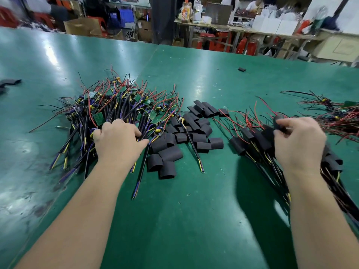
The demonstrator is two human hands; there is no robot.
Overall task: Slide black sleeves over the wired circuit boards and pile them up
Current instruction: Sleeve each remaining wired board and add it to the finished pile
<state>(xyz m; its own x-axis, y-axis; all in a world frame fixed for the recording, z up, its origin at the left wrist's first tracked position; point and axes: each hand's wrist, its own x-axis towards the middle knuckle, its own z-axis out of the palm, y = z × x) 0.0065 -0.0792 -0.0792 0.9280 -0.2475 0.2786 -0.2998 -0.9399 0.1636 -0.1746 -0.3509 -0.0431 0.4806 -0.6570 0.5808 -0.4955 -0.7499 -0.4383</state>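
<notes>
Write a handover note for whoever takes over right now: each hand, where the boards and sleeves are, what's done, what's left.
Left hand: on the pile of bare boards, fingers bent into the wires; grip unclear.
Right hand: pinches a black sleeved piece, blurred, over the sleeved pile.
Loose sleeves: between the two piles on the green table.
Done: one pile sleeved, at the right.
Left: the bare pile at the left; many sleeves unused.

An assembly workshop: green workbench [194, 210], heaped wired boards [120, 105], cartons [81, 26].
</notes>
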